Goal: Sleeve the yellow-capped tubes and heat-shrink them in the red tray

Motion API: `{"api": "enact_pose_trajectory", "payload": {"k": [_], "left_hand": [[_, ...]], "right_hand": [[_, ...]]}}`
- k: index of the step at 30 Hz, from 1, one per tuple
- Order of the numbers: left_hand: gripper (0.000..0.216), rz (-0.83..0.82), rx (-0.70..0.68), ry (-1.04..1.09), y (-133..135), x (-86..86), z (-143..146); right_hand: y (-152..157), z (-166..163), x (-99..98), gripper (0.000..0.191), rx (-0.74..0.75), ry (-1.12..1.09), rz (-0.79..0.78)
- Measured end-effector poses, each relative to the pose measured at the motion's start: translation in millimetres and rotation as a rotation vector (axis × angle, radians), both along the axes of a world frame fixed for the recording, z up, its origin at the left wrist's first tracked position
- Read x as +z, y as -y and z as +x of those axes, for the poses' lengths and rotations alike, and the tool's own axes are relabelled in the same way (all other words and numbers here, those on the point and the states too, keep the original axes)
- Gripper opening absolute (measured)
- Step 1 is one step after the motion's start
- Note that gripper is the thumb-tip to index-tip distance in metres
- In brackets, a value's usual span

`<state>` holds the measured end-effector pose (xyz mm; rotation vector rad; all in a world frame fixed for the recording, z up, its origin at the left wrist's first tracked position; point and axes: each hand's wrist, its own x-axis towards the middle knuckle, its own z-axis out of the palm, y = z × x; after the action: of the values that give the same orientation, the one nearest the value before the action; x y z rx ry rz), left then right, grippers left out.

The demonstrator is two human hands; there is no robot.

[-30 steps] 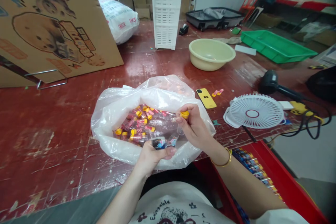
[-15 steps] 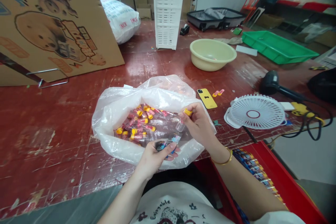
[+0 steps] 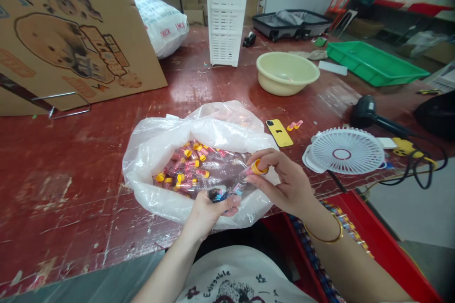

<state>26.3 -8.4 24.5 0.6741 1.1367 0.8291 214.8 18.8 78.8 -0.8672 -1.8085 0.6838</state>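
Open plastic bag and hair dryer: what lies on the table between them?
In the head view, from the open bag to the hair dryer: a yellow phone, two small pink-and-yellow pieces, then a tiny pale speck.

The right hand [image 3: 284,182] sits lower and farther right than before, and the yellow-capped tube [image 3: 253,169] it pinches tilts more

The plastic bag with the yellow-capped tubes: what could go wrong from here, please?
The plastic bag lies at the front edge of the table, so a tug could perhaps spill the tubes. The right hand only pinches one yellow-capped tube near its cap, so it might slip and drop.
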Motion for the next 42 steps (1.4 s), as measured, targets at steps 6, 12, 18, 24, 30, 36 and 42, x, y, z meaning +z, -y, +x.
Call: {"api": "enact_pose_trajectory", "payload": {"k": [6,12,18,24,30,36,42], "left_hand": [[0.031,0.004,-0.01,0.045,4.2,-1.3,3.6],[0.041,-0.035,-0.034,0.132,6.8,4.7,8.4],[0.046,-0.128,0.03,0.249,-0.3,7.9,16.7],[0.042,-0.113,0.04,0.272,-5.5,8.5,20.3],[0.04,-0.099,-0.001,0.241,1.6,5.5,11.3],[0.034,-0.048,0.024,0.208,5.6,-0.5,8.9],[0.048,-0.116,-0.014,0.117,11.9,2.5,8.8]], "right_hand": [[-12.3,-9.6,-26.9,0.025,0.007,-0.189,-0.394],[-13.1,-16.1,-57.0,0.032,0.058,-0.342,-0.647],[17.7,-26.6,-60.3,0.045,0.172,-0.294,-0.586],[34.9,-42.4,-70.3,0.075,0.012,-0.152,-0.514],[30.3,-35.6,-72.5,0.069,-0.033,-0.077,-0.375],[32.0,-36.4,-71.2,0.071,-0.006,-0.079,-0.342],[35.2,-12.1,-74.4,0.066,-0.142,-0.085,-0.277]]}}
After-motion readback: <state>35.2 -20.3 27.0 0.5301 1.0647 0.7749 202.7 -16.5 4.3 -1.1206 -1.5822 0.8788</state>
